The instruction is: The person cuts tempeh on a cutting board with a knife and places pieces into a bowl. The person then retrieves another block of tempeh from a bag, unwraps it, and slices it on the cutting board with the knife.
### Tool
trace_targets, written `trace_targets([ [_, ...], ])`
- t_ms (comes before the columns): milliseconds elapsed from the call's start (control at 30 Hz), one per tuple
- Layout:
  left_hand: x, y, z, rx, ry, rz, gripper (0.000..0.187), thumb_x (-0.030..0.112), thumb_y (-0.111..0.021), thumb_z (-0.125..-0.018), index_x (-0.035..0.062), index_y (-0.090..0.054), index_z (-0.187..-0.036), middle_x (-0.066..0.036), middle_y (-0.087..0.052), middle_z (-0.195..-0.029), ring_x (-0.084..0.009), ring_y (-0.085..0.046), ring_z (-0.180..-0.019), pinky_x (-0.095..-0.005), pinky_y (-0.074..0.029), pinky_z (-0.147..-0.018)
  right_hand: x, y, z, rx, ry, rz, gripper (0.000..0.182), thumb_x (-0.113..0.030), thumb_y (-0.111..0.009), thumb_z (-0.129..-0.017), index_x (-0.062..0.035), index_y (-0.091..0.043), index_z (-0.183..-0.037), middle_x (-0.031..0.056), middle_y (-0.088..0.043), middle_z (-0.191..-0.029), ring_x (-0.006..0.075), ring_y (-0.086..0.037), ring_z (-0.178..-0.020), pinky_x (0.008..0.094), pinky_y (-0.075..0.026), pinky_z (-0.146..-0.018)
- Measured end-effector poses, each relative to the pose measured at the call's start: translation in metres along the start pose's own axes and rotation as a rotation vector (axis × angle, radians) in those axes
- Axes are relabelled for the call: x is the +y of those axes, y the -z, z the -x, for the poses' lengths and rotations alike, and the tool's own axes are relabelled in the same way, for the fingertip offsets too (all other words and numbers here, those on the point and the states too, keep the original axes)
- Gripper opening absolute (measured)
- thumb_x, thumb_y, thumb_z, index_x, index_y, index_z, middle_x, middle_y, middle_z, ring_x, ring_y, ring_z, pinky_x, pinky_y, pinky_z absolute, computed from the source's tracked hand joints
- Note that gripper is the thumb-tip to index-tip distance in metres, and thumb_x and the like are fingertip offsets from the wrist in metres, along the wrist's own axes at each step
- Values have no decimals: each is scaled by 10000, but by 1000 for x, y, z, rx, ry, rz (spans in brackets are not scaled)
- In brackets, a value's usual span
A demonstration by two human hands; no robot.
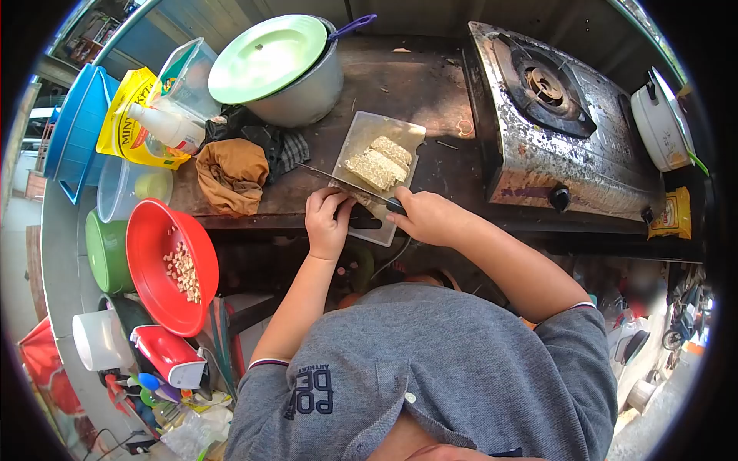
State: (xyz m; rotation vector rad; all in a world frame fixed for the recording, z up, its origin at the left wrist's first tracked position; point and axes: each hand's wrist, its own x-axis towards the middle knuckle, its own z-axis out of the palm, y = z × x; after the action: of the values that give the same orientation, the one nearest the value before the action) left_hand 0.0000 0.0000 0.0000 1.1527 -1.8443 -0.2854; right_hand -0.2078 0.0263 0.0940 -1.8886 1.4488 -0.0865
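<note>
A translucent white cutting board (355, 142) lies at the counter's front edge. Pale, grainy blocks that look like tempeh (382, 163) rest on its middle. My right hand (424, 217) is closed around the black handle of a knife (395, 206). The thin blade points left across the board, in front of the blocks. My left hand (329, 219) has its fingers curled together at the board's left front side, by the blade. They press on a tempeh piece (364, 202), partly hidden under blade and fingers.
A red bowl (146, 253) with small pale cubes stands at left, beside a green container (106, 250). Behind are a brown cloth (234, 175), a grey pot (311, 96) topped by a green plate (269, 58), and a yellow pouch (127, 115). A gas stove (569, 154) occupies the right.
</note>
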Motion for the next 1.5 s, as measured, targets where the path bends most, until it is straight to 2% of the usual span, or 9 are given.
trace_targets([
  [200,-2,7,-5,-11,-52,-16,185,18,-750,-705,52,-666,-866,-89,-615,-931,-266,-594,-859,-349,-480,-769,8,-21,-24,56,18,7,388,-308,-552,-912,57,-477,-1017,289,-641,-820,460,-625,-846,511,-495,-756],
  [300,0,4,-3,-15,-58,-4,199,14,-752,-708,50,-661,-881,-92,-612,-947,-268,-594,-876,-349,-481,-783,17,-21,-22,203,78,28,419,-342,-545,-921,55,-482,-1039,250,-645,-760,397,-659,-719,468,-528,-654],
  [367,1,7,0,-43,-53,45,215,12,-752,-714,48,-654,-902,-96,-610,-966,-273,-596,-899,-352,-483,-805,2,-1,-15,-90,-175,-381,460,-383,-538,-928,49,-492,-1082,194,-633,-691,290,-647,-550,395,-527,-514],
  [467,0,12,4,-64,-58,25,230,47,-749,-725,47,-635,-924,-103,-611,-1038,-300,-587,-945,-383,-480,-828,15,-8,-16,-54,-166,-525,482,-405,-533,-930,44,-508,-1103,146,-613,-639,208,-598,-447,335,-495,-422],
  [700,-3,16,0,-119,-94,-28,243,30,-730,-728,51,-630,-949,-112,-612,-1059,-312,-585,-954,-381,-484,-826,17,0,-8,122,-32,-325,481,-410,-549,-920,36,-525,-1098,184,-629,-660,255,-626,-486,367,-516,-482],
  [1000,-1,20,-7,-185,-105,-76,214,43,-713,-727,73,-647,-928,-90,-601,-1017,-302,-575,-963,-381,-485,-817,29,-8,16,280,111,-482,495,-383,-568,-929,29,-484,-1189,117,-587,-665,159,-549,-450,314,-449,-442],
  [1100,2,25,-20,-260,-202,-102,258,36,-721,-715,91,-662,-961,-75,-598,-1046,-296,-563,-987,-383,-473,-852,25,4,39,280,7,-504,462,-388,-570,-920,31,-519,-1106,165,-610,-654,216,-598,-484,336,-465,-475],
  [1200,-1,26,-32,-324,-278,-99,252,48,-718,-716,111,-665,-954,-62,-592,-1050,-294,-553,-1008,-394,-466,-868,32,1,57,275,-88,-704,436,-384,-568,-934,25,-508,-1074,64,-519,-575,134,-530,-454,303,-423,-429],
  [1500,4,25,-71,-464,-368,-106,326,87,-715,-738,63,-618,-1048,-98,-583,-1073,-315,-547,-1038,-405,-458,-902,51,-22,93,342,-177,-858,387,-336,-576,-938,14,-512,-1089,4,-486,-573,89,-489,-442,262,-400,-410],
])
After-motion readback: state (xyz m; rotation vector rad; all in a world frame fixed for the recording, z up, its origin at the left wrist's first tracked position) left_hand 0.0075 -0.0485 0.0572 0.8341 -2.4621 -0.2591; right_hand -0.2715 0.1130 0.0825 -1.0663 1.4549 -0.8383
